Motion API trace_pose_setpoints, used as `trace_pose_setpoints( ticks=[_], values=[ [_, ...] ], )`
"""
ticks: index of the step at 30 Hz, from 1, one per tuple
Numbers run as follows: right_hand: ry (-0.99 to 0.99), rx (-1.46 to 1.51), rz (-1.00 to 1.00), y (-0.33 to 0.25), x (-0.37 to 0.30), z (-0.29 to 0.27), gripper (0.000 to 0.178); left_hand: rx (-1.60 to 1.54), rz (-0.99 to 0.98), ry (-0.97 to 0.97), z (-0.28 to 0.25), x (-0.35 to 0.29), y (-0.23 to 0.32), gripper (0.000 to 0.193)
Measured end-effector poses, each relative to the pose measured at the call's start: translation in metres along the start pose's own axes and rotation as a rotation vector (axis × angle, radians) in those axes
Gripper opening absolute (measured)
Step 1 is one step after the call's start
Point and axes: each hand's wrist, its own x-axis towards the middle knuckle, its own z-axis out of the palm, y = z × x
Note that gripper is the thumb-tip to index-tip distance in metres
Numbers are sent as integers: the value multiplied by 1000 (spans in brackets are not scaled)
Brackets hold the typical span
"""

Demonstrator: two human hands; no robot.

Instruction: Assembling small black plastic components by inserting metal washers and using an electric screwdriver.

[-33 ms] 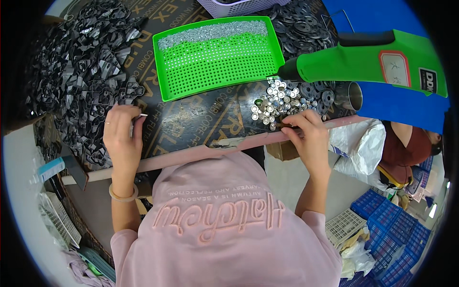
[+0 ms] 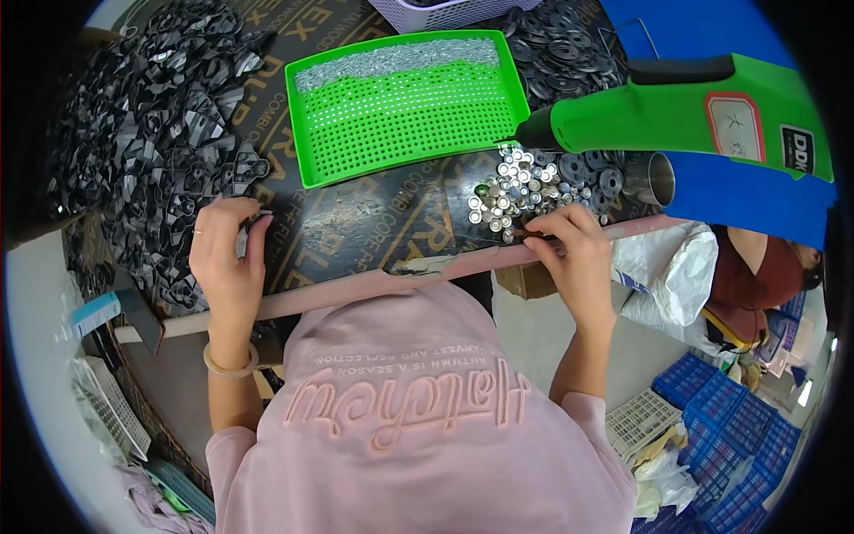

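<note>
My left hand [image 2: 227,249] is closed in a pinch at the right edge of a heap of black plastic parts [image 2: 169,125]. A small dark piece shows at its fingertips, too small to name. Beside a pile of small round silver metal parts [image 2: 511,191], my right hand [image 2: 576,249] pinches thumb and forefinger together at the table's front edge. Something small and brownish shows there, its kind unclear. A green perforated tray [image 2: 405,125] with many small silver screws [image 2: 400,62] along its far side lies between and beyond the hands.
A green power tool [image 2: 676,111] with a dark nose lies at the right over a blue surface [image 2: 738,200]. Near it are a metal cup [image 2: 658,180] and black discs [image 2: 560,53]. A purple basket [image 2: 454,13] stands at the back. Another person [image 2: 756,276] is at the right.
My left hand has turned very slightly; the piece at its fingertips showed a pale face before and looks dark now. My right hand has stayed in place.
</note>
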Motion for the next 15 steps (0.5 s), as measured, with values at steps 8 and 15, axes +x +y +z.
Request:
trace_pose_setpoints(
  ticks=[8,15],
  values=[
    [-60,97,11,0,2,3,11,-279,6,-27,-7,3,24,18],
    [42,339,61,-27,3,12,8,-310,70,-112,13,-3,44,25]
  ],
)
